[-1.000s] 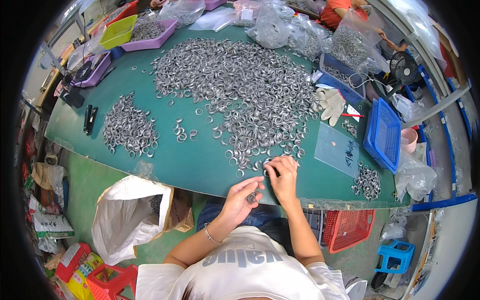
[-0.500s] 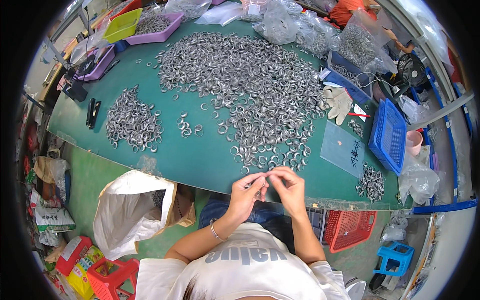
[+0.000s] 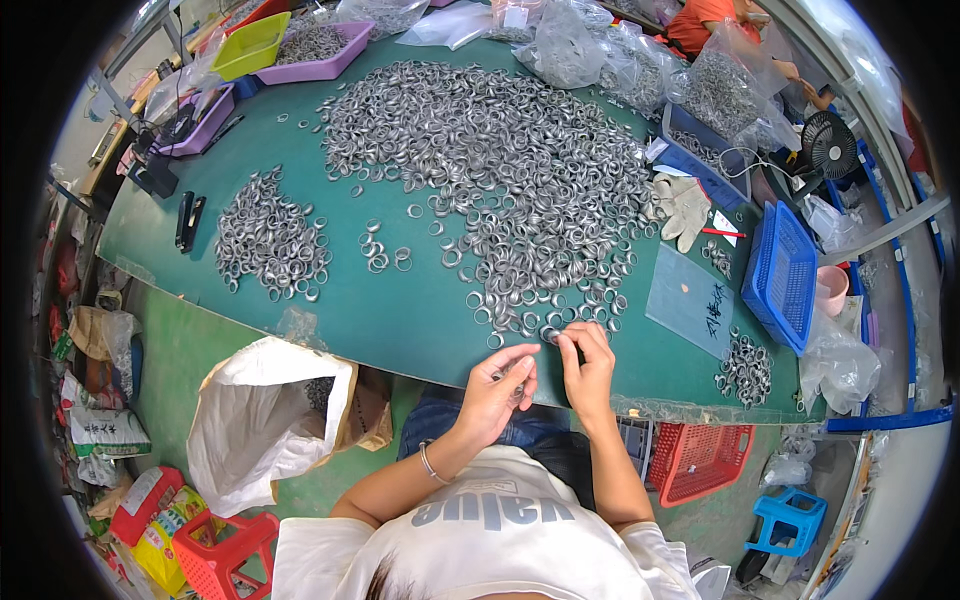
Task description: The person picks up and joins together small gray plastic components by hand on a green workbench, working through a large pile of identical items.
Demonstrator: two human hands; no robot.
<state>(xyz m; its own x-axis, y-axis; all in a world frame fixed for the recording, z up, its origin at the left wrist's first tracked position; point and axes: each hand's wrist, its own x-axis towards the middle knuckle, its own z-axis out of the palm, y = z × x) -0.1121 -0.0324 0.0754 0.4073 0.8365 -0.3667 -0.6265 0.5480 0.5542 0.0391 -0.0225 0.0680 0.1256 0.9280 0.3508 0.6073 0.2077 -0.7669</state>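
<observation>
A wide heap of silver metal rings [image 3: 480,150] spreads over the green tabletop. At its near tip, my right hand [image 3: 588,372] pinches a ring [image 3: 551,336] between thumb and fingers. My left hand [image 3: 500,392] is at the table's front edge, its fingers curled around a few rings [image 3: 517,393], partly hidden in the palm. A smaller ring pile [image 3: 270,240] lies to the left. Between the two piles a few loose rings [image 3: 375,250] rest on the table. Another little pile [image 3: 744,370] sits at the right, near a clear plastic sheet [image 3: 690,300].
A white sack [image 3: 270,420] gapes open below the left table edge. Blue baskets [image 3: 780,275], a glove [image 3: 682,210] and a fan [image 3: 829,143] stand or lie at the right. A stapler [image 3: 189,222] is at far left. Across the table, a person in orange [image 3: 695,25] is partly visible.
My right hand has parted from the left and moved slightly right and forward to the heap's near tip. My left hand stays nearly in place, still curled.
</observation>
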